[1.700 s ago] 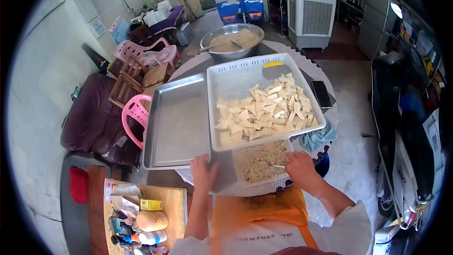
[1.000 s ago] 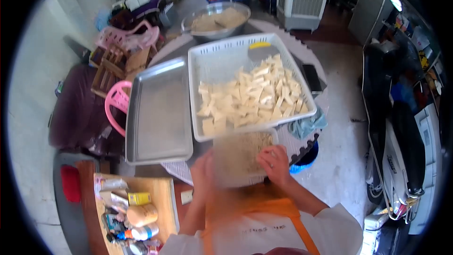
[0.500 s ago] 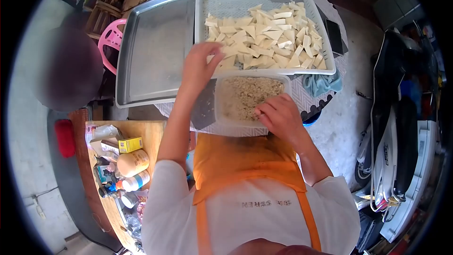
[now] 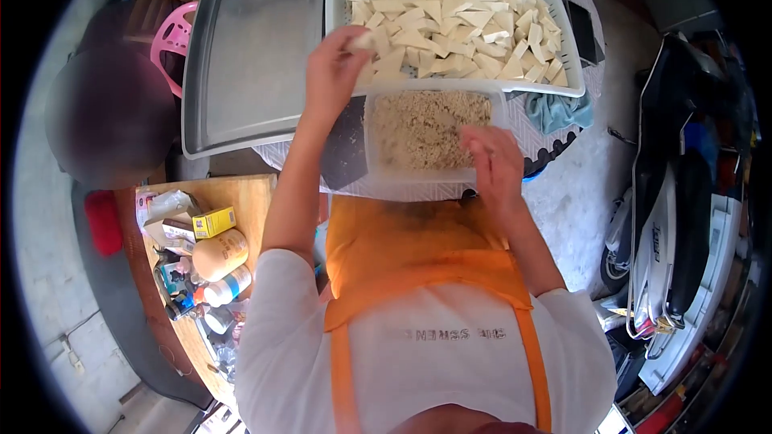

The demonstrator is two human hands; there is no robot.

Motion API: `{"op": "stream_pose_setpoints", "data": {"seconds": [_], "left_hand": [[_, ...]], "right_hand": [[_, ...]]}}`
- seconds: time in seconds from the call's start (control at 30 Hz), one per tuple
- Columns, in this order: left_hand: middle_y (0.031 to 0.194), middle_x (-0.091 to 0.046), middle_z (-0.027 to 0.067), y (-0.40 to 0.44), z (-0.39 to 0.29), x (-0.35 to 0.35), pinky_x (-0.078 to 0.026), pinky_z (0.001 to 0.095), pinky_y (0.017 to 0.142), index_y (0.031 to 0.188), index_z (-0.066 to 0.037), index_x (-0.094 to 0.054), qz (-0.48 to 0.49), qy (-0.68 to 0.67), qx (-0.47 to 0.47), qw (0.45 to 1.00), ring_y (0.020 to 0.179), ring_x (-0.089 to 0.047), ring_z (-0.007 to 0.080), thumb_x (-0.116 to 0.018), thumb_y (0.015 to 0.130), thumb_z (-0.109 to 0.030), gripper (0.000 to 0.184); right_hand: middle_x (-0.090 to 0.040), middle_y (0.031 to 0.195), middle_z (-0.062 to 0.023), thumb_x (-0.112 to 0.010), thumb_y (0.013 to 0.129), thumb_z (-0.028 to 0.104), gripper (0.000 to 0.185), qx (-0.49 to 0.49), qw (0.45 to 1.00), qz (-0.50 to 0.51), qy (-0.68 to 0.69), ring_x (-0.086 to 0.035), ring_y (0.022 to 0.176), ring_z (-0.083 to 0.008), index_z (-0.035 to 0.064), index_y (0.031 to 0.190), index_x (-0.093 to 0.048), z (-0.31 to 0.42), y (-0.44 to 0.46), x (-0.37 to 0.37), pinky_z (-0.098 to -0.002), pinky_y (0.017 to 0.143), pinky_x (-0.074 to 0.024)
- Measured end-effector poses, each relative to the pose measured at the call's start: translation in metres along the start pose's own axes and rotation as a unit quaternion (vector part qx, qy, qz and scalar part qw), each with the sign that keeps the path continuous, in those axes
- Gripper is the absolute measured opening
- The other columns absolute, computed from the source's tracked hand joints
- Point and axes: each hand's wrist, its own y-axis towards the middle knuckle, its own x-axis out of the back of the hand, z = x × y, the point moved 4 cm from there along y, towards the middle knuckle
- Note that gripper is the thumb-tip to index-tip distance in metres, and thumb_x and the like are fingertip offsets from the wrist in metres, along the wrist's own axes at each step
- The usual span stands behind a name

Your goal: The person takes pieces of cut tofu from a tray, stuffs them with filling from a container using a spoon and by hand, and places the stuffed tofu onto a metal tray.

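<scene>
My left hand [image 4: 334, 68] is closed on a pale wedge that looks like tofu [image 4: 363, 42], at the near left corner of a white perforated tray [image 4: 575, 72]. Many similar pale wedges [image 4: 474, 28] lie heaped in that tray. A translucent plastic container [image 4: 374, 165] stands in front of it, holding brownish crumbs [image 4: 430, 124]. Over the container's right side is my right hand [image 4: 497, 161], slightly blurred, its fingers bent and a little apart. I make out nothing held in it.
A metal tray [image 4: 249, 56] lies left of the white tray. A blue-green cloth [image 4: 559, 111] and a dark flat object [image 4: 581, 32] lie to the right. A wooden table [image 4: 257, 201] at lower left bears bottles and a yellow box [image 4: 215, 223]. A pink chair [image 4: 170, 44] stands behind.
My left hand has a pale wedge in its fingers now. My right hand has drawn back to the right, away from the crumbs. The whole view has shifted, so the trays appear higher.
</scene>
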Motion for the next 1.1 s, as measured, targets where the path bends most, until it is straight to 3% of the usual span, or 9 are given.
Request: {"op": "stream_pose_setpoints", "data": {"seconds": [0.03, 0.13, 0.2, 0.33, 0.5, 0.6, 0.7, 0.97, 1.1], "left_hand": [[0.104, -0.058, 0.0078, -0.004, 0.001, 0.005, -0.054, 0.0349, 0.081, 0.118, -0.002, -0.055, -0.032, -0.144, 0.07, 0.987, 0.095, -0.064, 0.0266, -0.057, 0.088, -0.004, 0.029], [0.106, -0.056, 0.0092, -0.033, -0.03, 0.004, -0.055, 0.0384, 0.085, 0.127, 0.002, -0.048, -0.074, -0.351, 0.147, 0.922, 0.099, -0.064, 0.0278, -0.045, 0.095, -0.006, 0.032], [0.109, -0.056, 0.0114, -0.053, -0.042, -0.007, -0.053, 0.0393, 0.09, 0.13, 0.004, -0.044, -0.047, -0.411, 0.186, 0.891, 0.103, -0.062, 0.0303, -0.042, 0.096, -0.006, 0.036], [0.115, -0.054, 0.0143, -0.076, -0.051, -0.029, -0.05, 0.0399, 0.095, 0.134, 0.004, -0.039, -0.022, -0.509, 0.216, 0.833, 0.111, -0.058, 0.0322, -0.041, 0.096, -0.006, 0.039], [0.122, -0.052, 0.0164, -0.078, -0.062, -0.038, -0.048, 0.04, 0.097, 0.137, 0.001, -0.036, 0.007, -0.464, 0.216, 0.859, 0.116, -0.055, 0.0324, -0.04, 0.096, -0.005, 0.042], [0.127, -0.05, 0.0168, -0.078, -0.064, -0.041, -0.048, 0.0382, 0.097, 0.138, 0.0, -0.037, 0.03, -0.447, 0.207, 0.87, 0.116, -0.055, 0.031, -0.039, 0.096, -0.004, 0.042], [0.131, -0.049, 0.0161, -0.088, -0.058, -0.046, -0.048, 0.0361, 0.096, 0.138, -0.002, -0.038, 0.043, -0.444, 0.228, 0.865, 0.118, -0.054, 0.027, -0.04, 0.095, -0.003, 0.043], [0.125, -0.055, 0.012, -0.087, -0.059, -0.056, -0.048, 0.0271, 0.09, 0.14, -0.006, -0.038, 0.025, -0.425, 0.267, 0.865, 0.113, -0.055, 0.017, -0.038, 0.093, 0.001, 0.047], [0.123, -0.056, 0.0106, -0.087, -0.057, -0.052, -0.047, 0.0235, 0.086, 0.142, -0.009, -0.037, 0.053, -0.367, 0.259, 0.892, 0.106, -0.057, 0.0132, -0.037, 0.094, 0.002, 0.049]], "right_hand": [[-0.066, 0.085, -0.0117, -0.059, 0.088, 0.006, 0.01, -0.019, 1.0, -0.008, 0.024, -0.062, 0.075, -0.0281, 0.0009, 0.094, -0.066, -0.005, 0.006, 0.0, -0.036, 0.072, -0.0472], [-0.065, 0.085, -0.0139, -0.061, 0.087, 0.003, 0.01, -0.096, 0.991, -0.009, 0.093, -0.062, 0.075, -0.0291, -0.0012, 0.094, -0.065, -0.003, 0.013, 0.005, -0.0337, 0.067, -0.05], [-0.064, 0.084, -0.0139, -0.062, 0.085, 0.002, 0.009, -0.121, 0.985, -0.008, 0.123, -0.062, 0.073, -0.0289, -0.0005, 0.093, -0.065, -0.003, 0.014, 0.008, -0.0325, 0.065, -0.05], [-0.063, 0.082, -0.0132, -0.063, 0.083, 0.0, 0.007, -0.056, 0.996, 0.066, 0.013, -0.062, 0.071, -0.0295, 0.0005, 0.09, -0.062, 0.015, 0.01, 0.011, -0.0327, 0.062, -0.0503], [-0.063, 0.081, -0.012, -0.061, 0.083, 0.0, 0.005, 0.052, 0.997, 0.039, -0.03, -0.061, 0.069, -0.0287, 0.0017, 0.087, -0.062, 0.032, 0.011, 0.013, -0.0327, 0.059, -0.0492], [-0.063, 0.078, -0.0111, -0.058, 0.085, 0.001, 0.004, 0.037, 0.997, 0.03, -0.067, -0.061, 0.065, -0.0261, 0.0011, 0.085, -0.063, 0.029, 0.011, 0.012, -0.0315, 0.059, -0.0486], [-0.063, 0.074, -0.0106, -0.055, 0.085, 0.0, 0.008, 0.0, 0.998, -0.057, 0.02, -0.059, 0.06, -0.0248, -0.0003, 0.083, -0.063, 0.042, 0.015, 0.029, -0.0312, 0.057, -0.0486], [-0.065, 0.08, -0.0116, -0.058, 0.074, -0.01, 0.022, 0.19, 0.98, -0.017, 0.055, -0.063, 0.062, -0.028, -0.002, 0.094, -0.058, 0.062, 0.017, 0.014, -0.0321, 0.055, -0.0509], [-0.064, 0.081, -0.0113, -0.059, 0.075, -0.009, 0.02, 0.177, 0.983, -0.005, 0.046, -0.063, 0.063, -0.028, -0.0016, 0.093, -0.059, 0.064, 0.019, 0.008, -0.0329, 0.054, -0.0502]]}}
